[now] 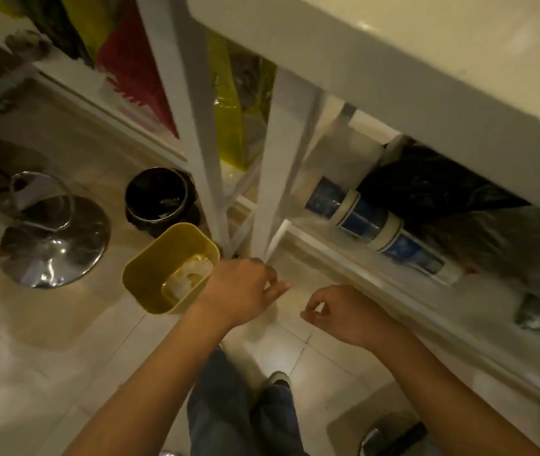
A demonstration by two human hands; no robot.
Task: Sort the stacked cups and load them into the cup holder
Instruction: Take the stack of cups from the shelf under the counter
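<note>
A stack of blue-and-white paper cups (374, 225) lies on its side on the low shelf under the white counter, wrapped in a clear sleeve. My left hand (242, 291) hovers over the floor beside a yellow bin, fingers loosely curled and holding nothing. My right hand (344, 315) hangs lower right of it, below the shelf's edge, thumb and forefinger nearly pinched with nothing visible between them. No cup holder is in sight. Both hands are apart from the cups.
A yellow bin (150, 274) with crumpled plastic inside stands on the tiled floor, a black bin (160, 199) behind it. A chrome stool base (54, 245) sits left. White shelf posts (202, 126) rise ahead; dark bags (443, 189) fill the shelf.
</note>
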